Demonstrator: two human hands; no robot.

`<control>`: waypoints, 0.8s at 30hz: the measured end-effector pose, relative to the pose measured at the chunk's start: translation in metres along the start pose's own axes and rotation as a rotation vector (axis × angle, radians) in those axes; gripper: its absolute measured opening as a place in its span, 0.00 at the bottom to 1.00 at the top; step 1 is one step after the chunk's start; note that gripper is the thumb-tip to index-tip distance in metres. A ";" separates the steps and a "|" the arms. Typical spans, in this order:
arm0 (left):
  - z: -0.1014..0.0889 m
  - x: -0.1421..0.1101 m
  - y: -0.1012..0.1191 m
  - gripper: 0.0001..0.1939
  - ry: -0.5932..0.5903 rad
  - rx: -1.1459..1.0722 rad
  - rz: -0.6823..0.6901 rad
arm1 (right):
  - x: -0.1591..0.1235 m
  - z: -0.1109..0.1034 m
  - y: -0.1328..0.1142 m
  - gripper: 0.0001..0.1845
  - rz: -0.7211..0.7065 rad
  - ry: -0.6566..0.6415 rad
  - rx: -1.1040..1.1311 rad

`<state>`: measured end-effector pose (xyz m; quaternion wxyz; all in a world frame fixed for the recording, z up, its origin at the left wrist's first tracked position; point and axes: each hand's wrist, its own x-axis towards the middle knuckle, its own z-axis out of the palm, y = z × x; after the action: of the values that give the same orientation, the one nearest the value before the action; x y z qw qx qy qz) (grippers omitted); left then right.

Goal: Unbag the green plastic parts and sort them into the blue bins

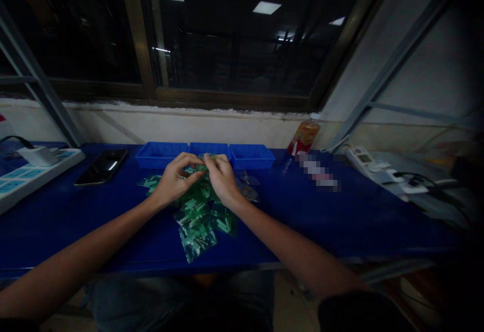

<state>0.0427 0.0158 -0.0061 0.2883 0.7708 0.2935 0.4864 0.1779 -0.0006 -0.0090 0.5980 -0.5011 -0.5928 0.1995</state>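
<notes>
My left hand (176, 176) and my right hand (221, 176) meet over the middle of a blue table (340, 216). Both pinch the same small green bag (197, 168) between thumb and fingertips, just in front of the blue trays. Under and in front of my hands lies a pile of several green transparent bags (198, 221) holding small pale parts. A few more green bags (149, 182) lie to the left of my left wrist.
Three shallow blue trays (206, 154) stand in a row behind my hands. A black phone (101, 167) and a white board with blue labels (26, 176) lie at the left. An orange bottle (304, 138) stands at the back; a white power strip (381, 171) with cables at the right.
</notes>
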 end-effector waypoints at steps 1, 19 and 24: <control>0.001 0.000 0.000 0.09 -0.022 0.020 0.001 | -0.001 0.001 0.001 0.18 -0.011 0.000 -0.019; -0.005 0.008 -0.005 0.09 0.128 -0.468 -0.388 | 0.001 -0.007 0.002 0.24 -0.406 -0.140 -0.295; -0.010 0.006 -0.008 0.12 0.192 0.059 -0.059 | 0.007 -0.010 -0.006 0.11 -0.033 -0.150 -0.022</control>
<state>0.0347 0.0272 -0.0045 0.2505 0.7199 0.3563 0.5404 0.1864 -0.0003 0.0014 0.5498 -0.4813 -0.6463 0.2201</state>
